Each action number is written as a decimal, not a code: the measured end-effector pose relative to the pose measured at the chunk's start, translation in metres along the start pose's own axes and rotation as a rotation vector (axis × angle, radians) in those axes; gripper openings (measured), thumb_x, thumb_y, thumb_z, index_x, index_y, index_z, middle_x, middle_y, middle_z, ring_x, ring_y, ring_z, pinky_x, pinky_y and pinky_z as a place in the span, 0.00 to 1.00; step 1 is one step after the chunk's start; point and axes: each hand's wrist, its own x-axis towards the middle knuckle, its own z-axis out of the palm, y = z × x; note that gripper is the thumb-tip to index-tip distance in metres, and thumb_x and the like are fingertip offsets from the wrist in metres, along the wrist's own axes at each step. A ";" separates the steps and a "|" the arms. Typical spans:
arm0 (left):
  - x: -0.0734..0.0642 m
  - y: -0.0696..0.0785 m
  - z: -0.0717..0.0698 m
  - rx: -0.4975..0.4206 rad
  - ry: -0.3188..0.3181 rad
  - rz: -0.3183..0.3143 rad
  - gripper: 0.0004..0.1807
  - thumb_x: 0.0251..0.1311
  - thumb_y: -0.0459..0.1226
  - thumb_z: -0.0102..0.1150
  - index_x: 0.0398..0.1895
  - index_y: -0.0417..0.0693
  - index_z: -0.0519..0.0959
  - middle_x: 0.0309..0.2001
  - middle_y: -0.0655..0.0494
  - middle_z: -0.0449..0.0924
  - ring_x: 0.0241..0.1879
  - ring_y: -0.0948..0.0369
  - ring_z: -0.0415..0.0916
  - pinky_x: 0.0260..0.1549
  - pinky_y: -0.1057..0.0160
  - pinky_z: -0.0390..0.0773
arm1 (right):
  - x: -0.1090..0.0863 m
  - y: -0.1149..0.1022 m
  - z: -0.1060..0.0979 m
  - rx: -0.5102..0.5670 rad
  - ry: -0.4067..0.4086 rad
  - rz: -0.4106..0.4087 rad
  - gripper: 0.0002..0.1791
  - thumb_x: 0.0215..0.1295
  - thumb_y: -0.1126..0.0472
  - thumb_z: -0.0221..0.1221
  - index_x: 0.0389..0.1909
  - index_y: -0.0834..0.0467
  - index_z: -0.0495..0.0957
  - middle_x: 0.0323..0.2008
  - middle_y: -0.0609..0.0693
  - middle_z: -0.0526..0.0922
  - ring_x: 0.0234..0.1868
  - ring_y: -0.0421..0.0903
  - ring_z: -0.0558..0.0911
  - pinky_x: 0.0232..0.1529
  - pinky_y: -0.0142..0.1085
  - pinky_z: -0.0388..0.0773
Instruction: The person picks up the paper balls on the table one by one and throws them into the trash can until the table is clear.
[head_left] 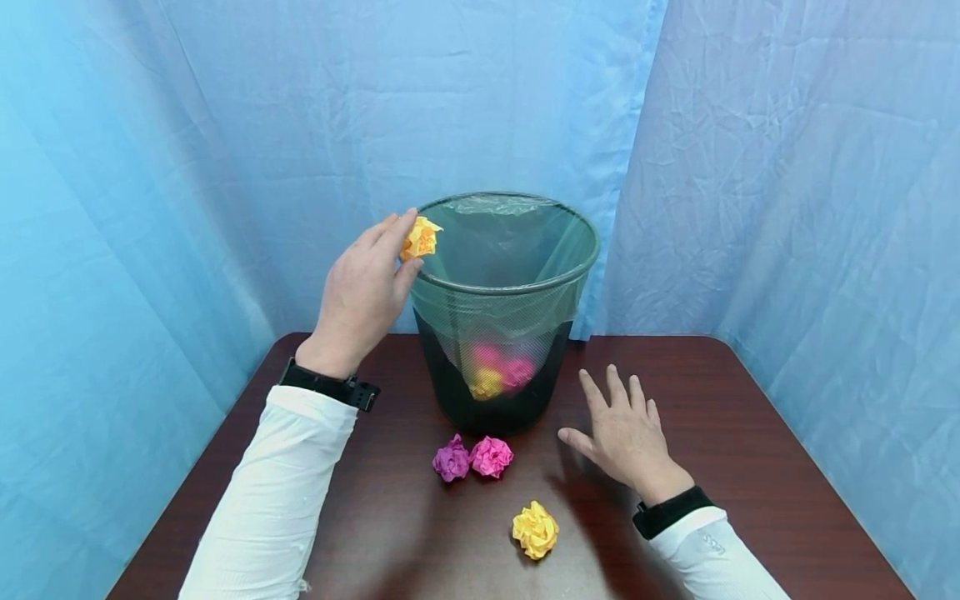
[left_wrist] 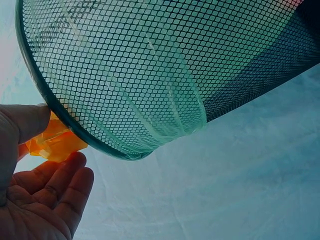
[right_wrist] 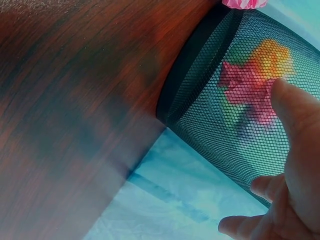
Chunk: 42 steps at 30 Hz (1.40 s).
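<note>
My left hand (head_left: 365, 287) pinches a crumpled yellow paper ball (head_left: 422, 238) between thumb and fingers at the left rim of a mesh wastebasket (head_left: 495, 290). In the left wrist view the ball (left_wrist: 57, 142) sits right by the dark rim. A green translucent bag lines the basket, and pink and yellow paper balls (head_left: 501, 371) show through its mesh low inside. With fingers spread, my right hand (head_left: 624, 437) hovers over the table to the right of the basket, holding nothing.
In front of the basket, a purple paper ball (head_left: 452, 459) and a pink paper ball (head_left: 492, 457) lie side by side. Another yellow ball (head_left: 536, 530) lies nearer on the dark wooden table (head_left: 757, 467). Blue curtains (head_left: 360, 100) hang behind and at both sides.
</note>
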 end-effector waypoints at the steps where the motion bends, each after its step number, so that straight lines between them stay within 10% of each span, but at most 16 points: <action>1: 0.000 0.000 0.000 0.000 0.000 0.001 0.34 0.64 0.42 0.59 0.73 0.50 0.64 0.64 0.42 0.73 0.62 0.50 0.71 0.50 0.48 0.78 | 0.000 0.000 0.000 0.000 0.000 0.000 0.53 0.56 0.29 0.58 0.78 0.50 0.52 0.74 0.69 0.51 0.71 0.74 0.47 0.62 0.73 0.52; 42: -0.004 -0.001 -0.001 0.004 -0.021 -0.012 0.32 0.68 0.42 0.54 0.75 0.52 0.61 0.68 0.45 0.70 0.61 0.50 0.71 0.48 0.46 0.78 | -0.001 -0.001 0.000 -0.007 0.014 -0.013 0.52 0.57 0.30 0.58 0.77 0.51 0.53 0.74 0.69 0.52 0.71 0.75 0.49 0.61 0.73 0.54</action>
